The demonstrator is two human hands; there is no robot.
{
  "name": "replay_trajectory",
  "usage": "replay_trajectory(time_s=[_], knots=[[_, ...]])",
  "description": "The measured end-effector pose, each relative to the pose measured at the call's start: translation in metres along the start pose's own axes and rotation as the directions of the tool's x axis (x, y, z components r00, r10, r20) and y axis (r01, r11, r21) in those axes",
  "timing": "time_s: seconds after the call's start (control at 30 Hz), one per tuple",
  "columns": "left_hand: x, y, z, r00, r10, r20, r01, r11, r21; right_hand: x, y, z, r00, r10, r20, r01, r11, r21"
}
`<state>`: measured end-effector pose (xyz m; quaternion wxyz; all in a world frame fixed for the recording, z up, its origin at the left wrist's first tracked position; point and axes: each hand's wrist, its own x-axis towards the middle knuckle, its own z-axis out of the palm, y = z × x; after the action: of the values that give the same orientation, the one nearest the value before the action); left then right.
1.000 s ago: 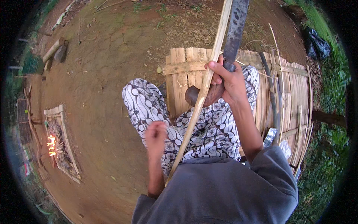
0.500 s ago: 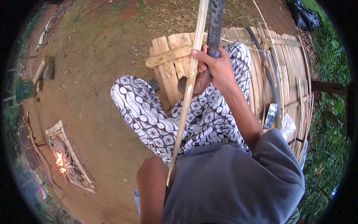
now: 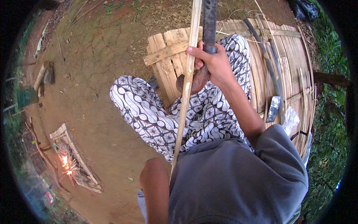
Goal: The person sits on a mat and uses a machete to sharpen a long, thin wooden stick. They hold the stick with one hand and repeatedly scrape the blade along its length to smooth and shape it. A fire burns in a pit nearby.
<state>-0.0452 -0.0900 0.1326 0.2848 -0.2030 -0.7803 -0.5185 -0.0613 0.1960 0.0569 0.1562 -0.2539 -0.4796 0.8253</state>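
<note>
My right hand (image 3: 212, 59) is closed around the brown curved wooden handle (image 3: 200, 81) of a machete. Its dark, pitted blade (image 3: 209, 24) points away from me and runs out of view at the top. A long pale bamboo strip (image 3: 188, 74) lies close along the machete's left side, and my right thumb touches it. The strip slants down over my patterned trousers (image 3: 145, 108) to a thin end beside my shirt. Of my left arm (image 3: 154, 186) only a bent part shows at the lower edge; the left hand is out of sight.
I sit on a bamboo-slat platform (image 3: 291, 71). On its right lie a dark curved pole (image 3: 270, 72), a small shiny packet (image 3: 273, 109), a clear plastic bag (image 3: 291, 121) and thin strips. A small fire (image 3: 66, 164) burns in a bamboo frame (image 3: 84, 164) at the lower left.
The whole view has shifted slightly. My right hand keeps the same grip on the machete, and the bamboo strip stays along its left side.
</note>
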Motion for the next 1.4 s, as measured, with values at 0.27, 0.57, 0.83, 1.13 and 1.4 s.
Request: replay_trajectory(time_s=[0.27, 0.57, 0.83, 1.13, 1.4], knots=[[0.001, -0.001, 0.000, 1.000, -0.003, 0.004, 0.003, 1.000, 0.001, -0.001, 0.001, -0.004, 1.000, -0.008, -0.008, 0.008, 1.000, 0.000], [0.002, -0.001, 0.003, 1.000, 0.000, 0.007, 0.000, 1.000, 0.000, -0.002, -0.002, -0.004, 0.999, 0.019, -0.041, -0.019, 1.000, -0.014], [-0.002, 0.001, 0.004, 1.000, 0.009, 0.008, -0.009, 1.000, -0.005, -0.003, -0.003, -0.007, 0.999, 0.015, -0.046, -0.015, 1.000, -0.003], [0.001, 0.002, 0.002, 1.000, 0.007, 0.010, -0.007, 1.000, -0.003, -0.004, -0.002, -0.006, 1.000, -0.006, -0.028, 0.006, 1.000, -0.008], [-0.002, 0.004, 0.001, 1.000, 0.008, 0.022, -0.008, 1.000, -0.011, -0.004, -0.003, -0.010, 0.999, -0.008, -0.041, 0.008, 1.000, 0.001]])
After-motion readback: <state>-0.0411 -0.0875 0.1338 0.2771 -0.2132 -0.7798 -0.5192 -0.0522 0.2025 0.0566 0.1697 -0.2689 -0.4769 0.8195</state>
